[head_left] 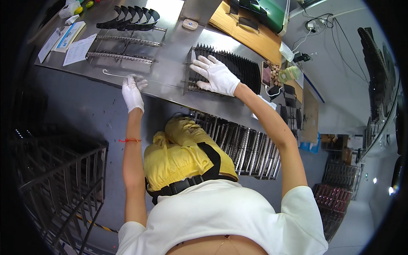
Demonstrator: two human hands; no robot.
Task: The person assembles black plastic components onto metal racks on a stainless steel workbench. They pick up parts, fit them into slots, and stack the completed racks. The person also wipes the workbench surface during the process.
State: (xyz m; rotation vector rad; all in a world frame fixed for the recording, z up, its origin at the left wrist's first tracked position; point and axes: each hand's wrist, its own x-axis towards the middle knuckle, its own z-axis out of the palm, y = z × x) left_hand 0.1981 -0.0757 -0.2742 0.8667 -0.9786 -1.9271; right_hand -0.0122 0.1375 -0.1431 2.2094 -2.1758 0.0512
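My left hand (134,90), in a white glove, is at the front edge of the metal bench (165,87). Its fingers are closed on the end of a thin metal hook (114,75), whose bent tip points to the left. My right hand (216,77), gloved too, lies palm down with its fingers spread over the left end of a metal rack. Thin black plates (248,68) stand in that rack in a tight row, and the hand hides some of them. Whether the palm touches the plates, I cannot tell.
A second slotted rack (121,56) stands on the bench at left, with several curved black pieces (131,18) behind it. Papers (80,50) lie left of it. A small case (190,24) sits farther back. More racks (250,146) stand under the bench and at floor left (63,170).
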